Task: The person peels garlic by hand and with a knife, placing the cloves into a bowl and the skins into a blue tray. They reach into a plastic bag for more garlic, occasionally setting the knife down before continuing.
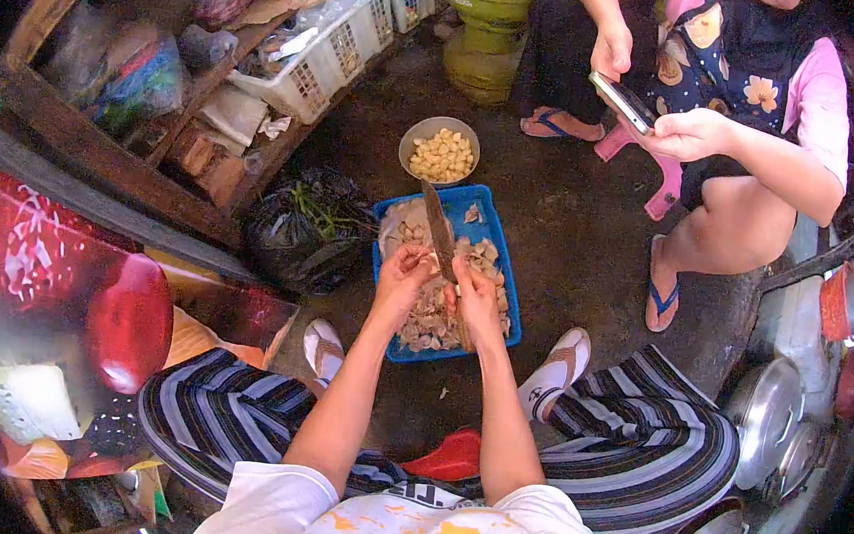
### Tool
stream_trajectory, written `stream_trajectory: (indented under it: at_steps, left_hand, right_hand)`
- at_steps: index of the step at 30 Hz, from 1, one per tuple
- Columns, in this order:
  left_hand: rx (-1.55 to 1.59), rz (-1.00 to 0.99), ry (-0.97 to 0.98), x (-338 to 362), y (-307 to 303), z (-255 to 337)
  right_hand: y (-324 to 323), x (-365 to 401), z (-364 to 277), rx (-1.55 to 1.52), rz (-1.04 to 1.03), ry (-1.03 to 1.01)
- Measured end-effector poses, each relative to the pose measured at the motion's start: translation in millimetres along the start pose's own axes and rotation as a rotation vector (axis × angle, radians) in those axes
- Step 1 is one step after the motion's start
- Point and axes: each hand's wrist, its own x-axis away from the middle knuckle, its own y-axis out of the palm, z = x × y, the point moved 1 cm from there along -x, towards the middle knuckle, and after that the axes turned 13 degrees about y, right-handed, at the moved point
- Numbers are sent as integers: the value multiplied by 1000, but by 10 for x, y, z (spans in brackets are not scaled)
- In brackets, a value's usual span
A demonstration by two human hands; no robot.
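Over the shallow blue plastic tray (512, 309), the left hand (401, 273) is pinching a small pale clove (427, 264) between its fingertips. The clove is probably light, firm and slippery-skinned, and best held by its ends. The right hand (477, 299) is gripping a long steel knife (439, 230) tightly by its handle, with the blade pointing away across the tray.

Tray (505, 273): blue. Cloves (433, 318) in it: beige to tan. Bowl (440, 153) on its far side: grey metal, contents pale yellow. Knife (439, 230) blade: dark brown-grey. Near: trousers (634, 444) navy with white stripes; shirt (426, 533) white, yellow-orange print; red object (447, 459) between the legs. Left: bag (294, 236) black, green stems inside; cloth (55, 278) printed with red strawberries; basket (339, 49) white. Far: gas cylinder (487, 16) yellow-green. Right: second person's top (745, 51) dark with pale flowers, pink sleeves; stool (666, 180) pink; sandal (661, 301) straps blue.
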Motion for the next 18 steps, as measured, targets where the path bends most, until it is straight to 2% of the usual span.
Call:
stream_trajectory:
  at_steps: [6,10,15,18]
  left_hand:
    - [-15,-45,-75,-32,-69,-53]
    - [105,-9,-107,-27,-50,-100]
    - [-27,-60,-124,-5,-47,-7]
    - [83,-68,-161,-7,-80,28]
  right_hand:
    - [-9,-18,34,12,36,-18]
    - [-12,3,1,-6,24,-7]
    - [4,33,-30,-74,47,74]
    - [-50,16,-37,-187,-10,135]
